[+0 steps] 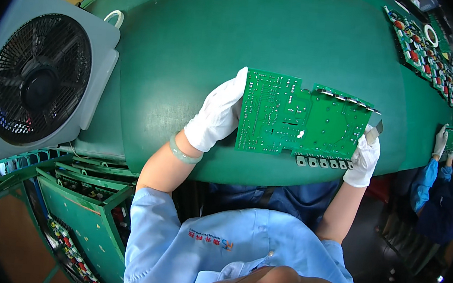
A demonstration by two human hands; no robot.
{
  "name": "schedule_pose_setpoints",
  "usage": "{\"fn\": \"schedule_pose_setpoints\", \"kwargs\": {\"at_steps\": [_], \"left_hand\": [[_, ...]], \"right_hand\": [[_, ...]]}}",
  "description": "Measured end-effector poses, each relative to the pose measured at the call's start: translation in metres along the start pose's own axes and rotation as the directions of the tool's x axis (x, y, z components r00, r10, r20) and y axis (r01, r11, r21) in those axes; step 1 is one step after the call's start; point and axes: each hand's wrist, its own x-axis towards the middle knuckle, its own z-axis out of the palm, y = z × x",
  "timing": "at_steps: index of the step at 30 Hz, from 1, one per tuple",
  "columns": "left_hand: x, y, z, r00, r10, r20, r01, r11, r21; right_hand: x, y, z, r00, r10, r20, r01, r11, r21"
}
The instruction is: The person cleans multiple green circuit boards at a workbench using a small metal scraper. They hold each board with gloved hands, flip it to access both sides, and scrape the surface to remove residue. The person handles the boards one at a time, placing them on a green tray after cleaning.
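I hold a green circuit board (294,118) solder side up over the green table (203,46). Small metal tabs line its upper right edge and lower right edge. My left hand (219,113), in a white glove, grips the board's left edge. A pale green bangle (182,152) sits on that wrist. My right hand (364,157), also in a white glove, holds the board's right edge and a small flat metal tool (376,130) that sticks up beside the board.
A grey box fan (39,80) stands at the left. Green racks with boards (84,204) sit at the lower left. Several populated boards (428,54) lie at the far right. A co-worker's gloved hand (441,141) holds a small board at the right edge.
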Motion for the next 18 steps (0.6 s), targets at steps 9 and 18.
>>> {"fn": "schedule_pose_setpoints", "kwargs": {"at_steps": [9, 18], "left_hand": [[-0.002, 0.001, 0.002, 0.999, 0.038, 0.036, -0.038, 0.999, -0.005], [-0.001, 0.0, 0.002, 0.999, 0.027, 0.039, -0.027, 1.0, 0.01]], "right_hand": [[-0.001, -0.007, 0.028, 0.991, -0.046, -0.129, 0.049, 0.999, 0.02], [-0.003, -0.006, 0.012, 1.0, -0.001, -0.018, 0.001, 1.0, 0.016]]}}
